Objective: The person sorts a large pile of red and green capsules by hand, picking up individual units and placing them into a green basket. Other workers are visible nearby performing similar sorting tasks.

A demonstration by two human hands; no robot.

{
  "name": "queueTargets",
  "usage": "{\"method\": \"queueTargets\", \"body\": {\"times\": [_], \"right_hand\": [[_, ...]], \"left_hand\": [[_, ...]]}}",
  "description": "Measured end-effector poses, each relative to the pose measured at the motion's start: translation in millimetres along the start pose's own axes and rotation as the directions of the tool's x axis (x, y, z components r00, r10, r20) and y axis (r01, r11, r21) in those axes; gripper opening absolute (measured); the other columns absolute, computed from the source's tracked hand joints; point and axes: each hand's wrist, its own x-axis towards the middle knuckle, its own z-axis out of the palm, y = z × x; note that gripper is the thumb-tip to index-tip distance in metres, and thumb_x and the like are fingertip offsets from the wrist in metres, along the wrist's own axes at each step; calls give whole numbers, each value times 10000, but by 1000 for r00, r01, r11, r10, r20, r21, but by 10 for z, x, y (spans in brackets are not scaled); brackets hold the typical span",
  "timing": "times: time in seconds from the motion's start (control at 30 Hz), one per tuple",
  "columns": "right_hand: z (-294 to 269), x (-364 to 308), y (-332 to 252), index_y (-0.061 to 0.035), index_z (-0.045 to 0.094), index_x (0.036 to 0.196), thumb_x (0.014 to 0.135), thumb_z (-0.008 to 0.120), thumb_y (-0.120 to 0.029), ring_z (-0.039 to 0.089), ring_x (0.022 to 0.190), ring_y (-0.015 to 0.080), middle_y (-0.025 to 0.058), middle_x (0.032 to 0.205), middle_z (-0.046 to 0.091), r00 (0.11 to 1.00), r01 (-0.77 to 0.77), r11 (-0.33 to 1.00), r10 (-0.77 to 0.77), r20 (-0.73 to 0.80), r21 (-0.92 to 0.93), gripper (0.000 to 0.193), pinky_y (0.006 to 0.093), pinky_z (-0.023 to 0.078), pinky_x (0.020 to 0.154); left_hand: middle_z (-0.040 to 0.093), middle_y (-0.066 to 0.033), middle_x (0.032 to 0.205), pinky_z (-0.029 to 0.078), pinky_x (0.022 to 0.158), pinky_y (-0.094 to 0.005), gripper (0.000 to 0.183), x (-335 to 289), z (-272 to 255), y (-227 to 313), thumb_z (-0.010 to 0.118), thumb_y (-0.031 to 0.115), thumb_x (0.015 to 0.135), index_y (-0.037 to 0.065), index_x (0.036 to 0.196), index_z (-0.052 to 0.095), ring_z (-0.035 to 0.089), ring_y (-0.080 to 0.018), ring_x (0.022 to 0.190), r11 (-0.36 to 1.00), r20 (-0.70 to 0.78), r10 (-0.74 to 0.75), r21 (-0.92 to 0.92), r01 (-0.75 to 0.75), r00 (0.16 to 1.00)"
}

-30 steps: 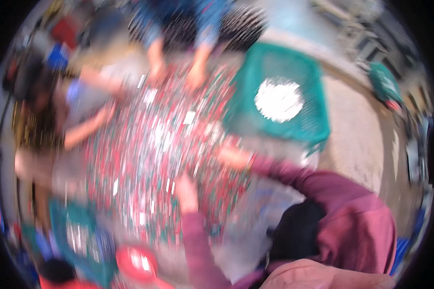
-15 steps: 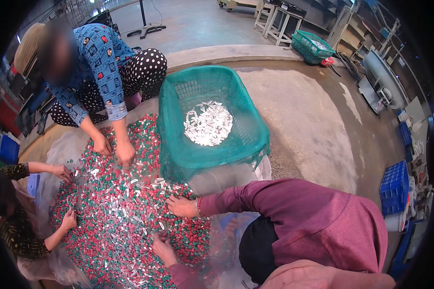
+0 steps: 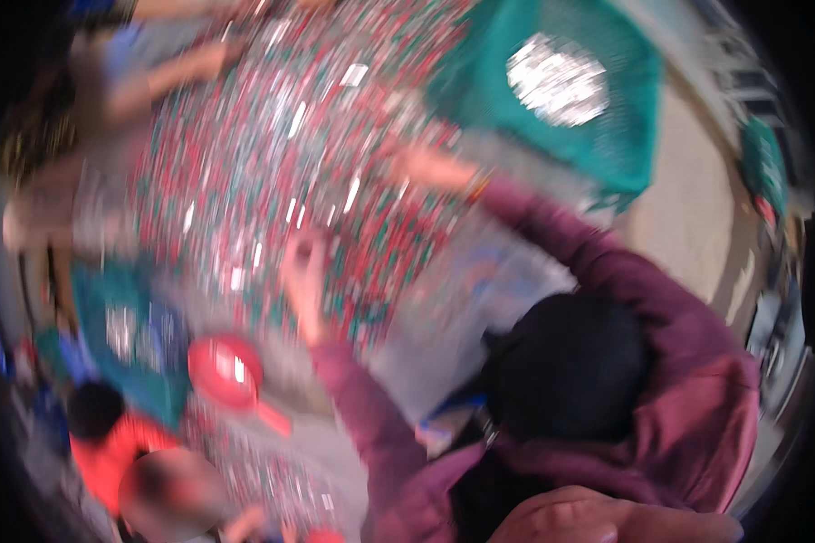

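Observation:
My left hand [image 3: 305, 285], in a maroon sleeve, is over the near side of a spread of small red and green pieces [image 3: 226, 172]. Its thumb and fingers look curved, but blur hides whether anything is between them. Farther right, my right hand [image 3: 430, 169] reaches out over the same spread, its blurred fingers apparently stretched out, with nothing visible in them. White slivers [image 3: 299, 118] lie scattered among the pieces. Beyond my right hand, a green mesh-sided basket [image 3: 638, 100] contains a heap of white slivers [image 3: 557, 80].
At the left, a co-worker's forearm [image 3: 186, 72] extends over the pieces. A teal tub [image 3: 167, 389] and a round red plastic item [image 3: 225, 371] with a handle-like strip are lower left. Near them is another person in orange-red [image 3: 109, 471]. A transparent sheet [image 3: 462, 308] lies beside my knee.
My view has swung, smearing the picture. The large basket now appears higher and farther right. The teal tub and orange-red-clad person have come into view; the blue-shirted person is mostly out of it.

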Motion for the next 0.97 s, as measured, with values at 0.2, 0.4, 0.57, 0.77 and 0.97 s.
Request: {"method": "queueTargets", "body": {"times": [0.2,0.4,0.57,0.77,0.97], "right_hand": [[27,-16,-508,-31,552,1157,948,488,-135,532,807,101,4,930,564,948,-317,583,203,244,748,242,256,476,703],[115,-53,-579,-11,410,1312,973,454,-106,604,1046,252,153,1148,581,949,-283,679,300,95,678,355,374,500,933],[128,-123,-609,-5,377,1348,934,520,-51,585,1105,292,188,1211,552,956,-261,606,273,112,752,441,432,476,991],[185,-84,-556,5,461,1276,935,523,-60,601,1085,273,166,1188,579,949,-242,591,308,62,769,352,420,499,969],[152,11,-516,-70,528,1076,870,589,-153,559,731,127,7,870,525,973,-214,858,228,27,467,230,264,483,660]], "left_hand": [[675,-109,1008,503,810,-343,258,40,-96,-102,632,50,797,49,1053,661,642,-230,904,836,-63,201,532,-137,978],[636,-117,1021,484,850,-394,274,365,493,-81,643,53,769,86,1041,661,561,-295,1011,636,105,228,737,-229,968],[628,-149,1058,458,881,-424,348,431,669,-205,632,22,755,31,1101,597,560,-310,1050,382,253,106,883,-274,962],[618,-162,1069,420,916,-494,310,370,656,-332,628,58,779,10,1082,580,554,-345,1062,409,171,26,897,-166,985],[593,-156,1161,442,881,-520,296,384,398,-471,655,135,807,79,1093,598,518,-366,1126,750,114,16,655,-87,993]]}}
